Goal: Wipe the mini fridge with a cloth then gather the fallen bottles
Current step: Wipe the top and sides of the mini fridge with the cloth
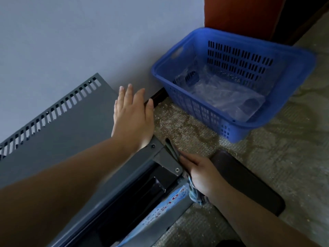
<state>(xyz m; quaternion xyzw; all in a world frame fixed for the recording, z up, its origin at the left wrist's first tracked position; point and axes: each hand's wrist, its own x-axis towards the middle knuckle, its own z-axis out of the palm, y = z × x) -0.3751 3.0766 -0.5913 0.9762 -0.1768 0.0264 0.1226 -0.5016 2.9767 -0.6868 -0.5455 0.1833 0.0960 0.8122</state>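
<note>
The grey mini fridge fills the lower left, its slotted top against the wall. My left hand lies flat with straight fingers on the fridge's top right corner. My right hand is lower, at the fridge's right side beside the hinge plate, gripping a blue-grey cloth that hangs from under the palm. A blue plastic basket stands on the floor to the right, with clear plastic bottles lying inside.
A dark flat object lies on the speckled floor just right of my right hand. A red-brown door frame rises behind the basket. The pale wall runs behind the fridge.
</note>
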